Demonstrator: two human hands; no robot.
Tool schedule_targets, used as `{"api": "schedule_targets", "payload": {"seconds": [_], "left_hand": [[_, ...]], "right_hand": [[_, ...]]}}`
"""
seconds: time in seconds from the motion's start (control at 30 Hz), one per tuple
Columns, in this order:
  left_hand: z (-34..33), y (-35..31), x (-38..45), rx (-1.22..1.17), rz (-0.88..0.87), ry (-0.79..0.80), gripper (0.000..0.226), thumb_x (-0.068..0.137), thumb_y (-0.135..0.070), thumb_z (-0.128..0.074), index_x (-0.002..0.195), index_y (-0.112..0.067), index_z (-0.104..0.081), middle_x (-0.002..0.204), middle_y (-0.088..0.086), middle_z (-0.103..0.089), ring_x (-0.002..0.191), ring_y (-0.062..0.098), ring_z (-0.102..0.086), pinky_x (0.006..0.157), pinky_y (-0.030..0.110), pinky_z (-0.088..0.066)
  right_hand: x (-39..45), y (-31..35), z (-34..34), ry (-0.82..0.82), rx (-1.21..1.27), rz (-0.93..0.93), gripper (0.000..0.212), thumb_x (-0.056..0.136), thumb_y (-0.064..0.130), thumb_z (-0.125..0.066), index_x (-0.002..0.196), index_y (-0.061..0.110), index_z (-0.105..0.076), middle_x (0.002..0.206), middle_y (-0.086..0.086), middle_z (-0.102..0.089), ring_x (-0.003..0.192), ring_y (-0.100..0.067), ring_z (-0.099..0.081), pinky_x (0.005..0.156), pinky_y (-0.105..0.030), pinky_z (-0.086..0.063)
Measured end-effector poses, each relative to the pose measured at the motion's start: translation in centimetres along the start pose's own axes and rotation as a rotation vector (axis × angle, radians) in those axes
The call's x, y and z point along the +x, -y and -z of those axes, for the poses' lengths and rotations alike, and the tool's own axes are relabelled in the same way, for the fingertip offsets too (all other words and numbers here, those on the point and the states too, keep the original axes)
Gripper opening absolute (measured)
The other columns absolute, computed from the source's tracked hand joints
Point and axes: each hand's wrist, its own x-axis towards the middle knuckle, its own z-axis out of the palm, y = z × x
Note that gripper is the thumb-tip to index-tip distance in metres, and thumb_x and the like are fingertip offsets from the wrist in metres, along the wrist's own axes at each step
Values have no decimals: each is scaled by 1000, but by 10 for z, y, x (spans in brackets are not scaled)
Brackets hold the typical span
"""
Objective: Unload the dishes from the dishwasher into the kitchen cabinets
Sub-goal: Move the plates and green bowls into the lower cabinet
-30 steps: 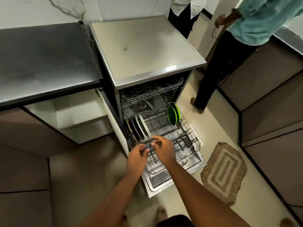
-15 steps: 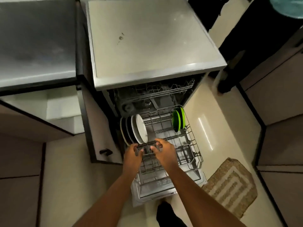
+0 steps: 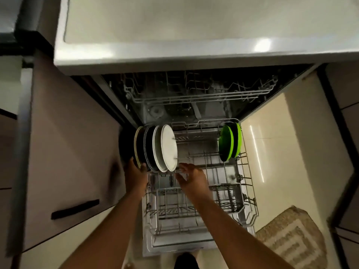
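You're looking straight down on the dishwasher [image 3: 194,55], its pale top filling the upper frame and its cavity dark below. An open cabinet door [image 3: 64,144] with a black handle stands at the left. The lower rack [image 3: 246,191] is pulled out across the centre of the frame, over the lowered dishwasher door. At lower right lies a woven mat [image 3: 291,235] on the floor. At the rack's upper left stands a row of plates [image 3: 155,148] on edge: dark ones, then two white ones facing the middle. Across at the rack's upper right stand two green plates [image 3: 230,142], upright too. Your left hand [image 3: 136,173] cups the lower edge of the dark plates, fingers curled round the rims. Your right hand [image 3: 191,176] grips a wire bar of the rack, just below the white plates.
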Motion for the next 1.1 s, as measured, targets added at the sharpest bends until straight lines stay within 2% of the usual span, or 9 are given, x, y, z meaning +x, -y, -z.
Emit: {"api": "schedule_targets", "payload": {"seconds": [0.13,0.27,0.4,0.5,0.57,0.67,0.87,0.97,1.1], "left_hand": [[-27,9,38,-33,20,-39,50,98,-14,-51,145,-2,-40,143,23,-47,133,38,-44,110,45,-36],[-44,18,55,12,20,-69,39,96,-8,-49,133,1,-50,128,27,-57,119,42,-54,98,45,-42],[-41,23,56,74,-9,-124,20,91,-1,-48,108,4,-58,102,29,-62,95,43,-60,77,40,-42],[-31,20,38,62,-52,-175,22,86,-1,-48,104,4,-59,99,29,-63,92,42,-62,75,39,-43],[-25,21,20,45,-91,-206,31,83,-8,-47,109,4,-60,103,28,-65,95,40,-63,77,39,-45],[-15,27,-8,59,-48,-237,31,89,-1,-49,118,7,-58,110,31,-64,100,45,-62,81,44,-46],[7,29,-80,-27,-45,-269,26,91,6,-52,115,11,-61,99,32,-66,89,45,-65,71,38,-43],[17,40,-107,-86,4,-248,27,92,6,-50,117,8,-60,102,30,-66,88,44,-64,69,32,-38],[31,62,-135,-240,178,-213,24,90,5,-51,110,4,-63,96,25,-68,88,40,-65,72,34,-45]], "right_hand": [[22,-16,-24,21,-3,34,36,94,33,-66,129,25,-63,121,3,-70,104,-9,-67,92,-29,-56],[31,-28,-42,5,15,76,35,94,30,-68,128,19,-65,121,-1,-71,105,-10,-68,94,-29,-56],[32,-35,-50,-16,21,98,33,94,30,-68,125,17,-66,117,-1,-72,102,-8,-68,91,-29,-57],[29,-34,-52,-10,9,95,34,94,29,-67,126,17,-65,117,-1,-72,101,-8,-68,91,-28,-58],[26,-31,-52,2,-4,86,35,94,27,-67,128,18,-64,118,-1,-72,100,-9,-68,90,-27,-57],[18,-20,-52,15,-17,53,34,94,28,-66,128,22,-64,118,0,-71,99,-12,-68,88,-29,-57],[-9,-2,-55,3,17,47,35,94,26,-66,129,21,-63,122,1,-69,104,-12,-67,91,-29,-57],[-25,7,-56,-4,-20,66,37,94,22,-67,130,19,-63,121,0,-70,103,-11,-69,89,-22,-55],[-51,8,-59,-12,-29,53,32,92,17,-70,124,14,-67,113,-4,-73,97,-13,-70,87,-31,-59]]}}
